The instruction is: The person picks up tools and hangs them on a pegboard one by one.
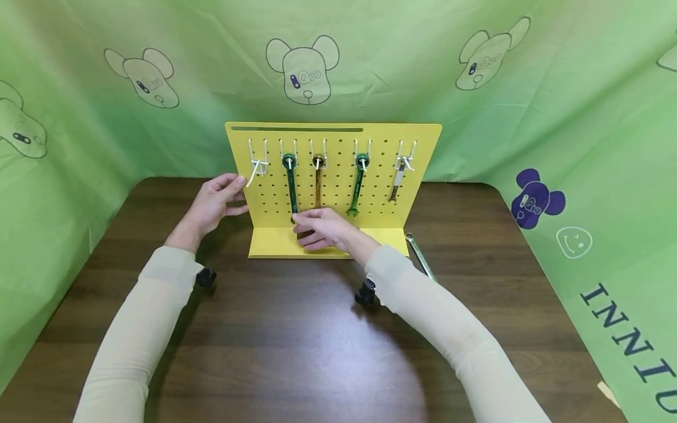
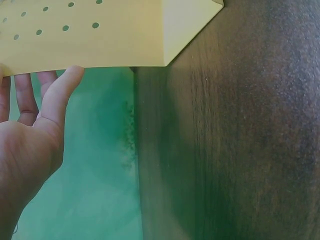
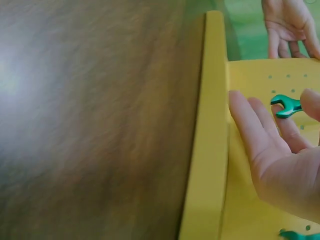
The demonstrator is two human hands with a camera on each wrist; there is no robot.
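My right hand [image 1: 325, 228] pinches the lower, open-jawed end of a green combination wrench [image 1: 292, 188] between thumb and index finger. The wrench's ring end is over a white hook on the yellow pegboard [image 1: 338, 200]. In the right wrist view its open end [image 3: 287, 106] shows between the fingertips, and the other fingers extend. My left hand [image 1: 211, 202] holds the pegboard's left edge, thumb at the front and fingers reaching behind; the left wrist view shows those fingers [image 2: 60, 97] at the edge.
A brown-handled wrench [image 1: 318, 188], another green wrench [image 1: 358, 188] and a short wrench with a pale band [image 1: 398, 179] hang further right. At far left is a white hook [image 1: 256, 167]. A silver wrench [image 1: 420, 257] lies on the wooden table [image 1: 264, 335] beside the base. Green cloth [image 1: 381, 70] surrounds the table.
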